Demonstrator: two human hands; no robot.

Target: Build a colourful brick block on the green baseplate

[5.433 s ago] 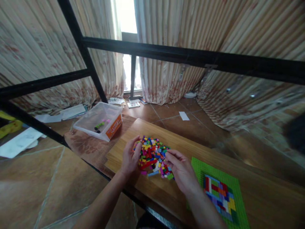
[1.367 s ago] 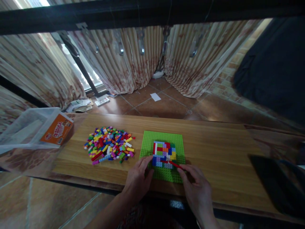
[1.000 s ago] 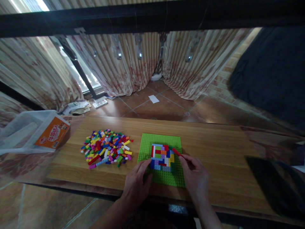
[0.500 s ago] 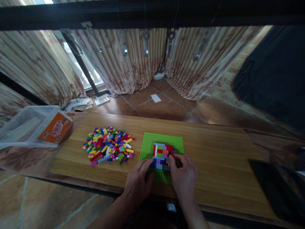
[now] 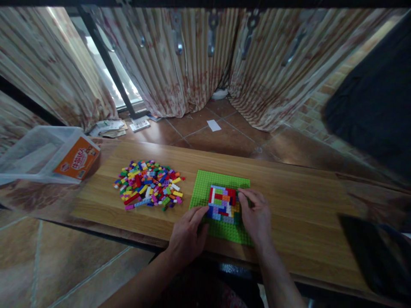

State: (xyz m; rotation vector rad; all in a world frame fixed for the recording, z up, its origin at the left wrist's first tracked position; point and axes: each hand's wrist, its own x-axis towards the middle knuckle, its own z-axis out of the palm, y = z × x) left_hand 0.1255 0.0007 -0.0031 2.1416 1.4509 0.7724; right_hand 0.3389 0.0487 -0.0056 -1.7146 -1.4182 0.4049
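Note:
A green studded baseplate [image 5: 198, 188] lies on the wooden table, with a layered build of multicoloured toy bricks [image 5: 221, 204] near its middle. My left hand [image 5: 188, 235] rests at the build's near left corner. Its index fingertip touches the bricks and the thumb is held apart, with nothing visible between them. My right hand [image 5: 257, 214] is at the build's right side, thumb and index fingertips close together by the upper right edge. Whatever they may pinch is too small to make out. A heap of loose toy bricks [image 5: 149, 184] lies left of the baseplate.
At the table's left end stands a clear plastic bin [image 5: 41, 171] with an orange label. A dark flat object [image 5: 362, 252] is at the right end. Beyond the wooden table [image 5: 298, 205] are striped curtains [image 5: 192, 81], papers on the floor and a dark cloth-like shape [image 5: 372, 98].
My right hand has moved from the build's near right part up to its right edge, uncovering bricks there. My left hand stays at the left corner. The camera view has tilted down.

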